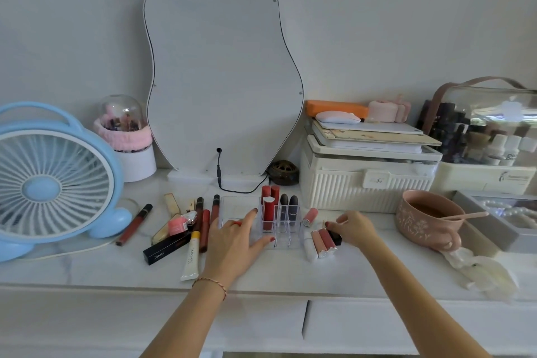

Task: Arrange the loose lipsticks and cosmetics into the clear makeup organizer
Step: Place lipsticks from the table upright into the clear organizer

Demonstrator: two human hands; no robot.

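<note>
Clear makeup organizer (pixel 286 229) centre of white surface (pixel 87 267), in front of pear-shaped mirror (pixel 222 73). Three red lipsticks (pixel 268 206) upright in its left rear slots; two dark-capped lipsticks (pixel 288 206) upright just right of them. Front slots look vacant, though clear walls make that hard to judge.

Left hand (pixel 235 241) flat, fingers spread and straight, resting on organizer's left front part; nothing held. Thin red cord bracelet (pixel 212 283) on that wrist.

Right hand (pixel 353 227) just right of organizer, fingers curled, pinching a dark, black-cased lipstick (pixel 335 237) lying on surface. Touching that one, a row of pink lipsticks (pixel 322 243) lying side by side, with a white tube (pixel 310 250) at the row's left end. One more pink lipstick (pixel 309 216) lying apart, beside organizer's right wall.

Left of organizer, loose pile: several dark red lip gloss tubes (pixel 205 229), black box (pixel 167 248), white squeeze tube with yellow cap (pixel 191 256), small pink pot (pixel 177 225). One red gloss tube (pixel 134 224) lying alone near blue fan (pixel 52 180).

Far right: pink cup (pixel 427 218) with spoon, cream storage box (pixel 366 180) behind.
</note>
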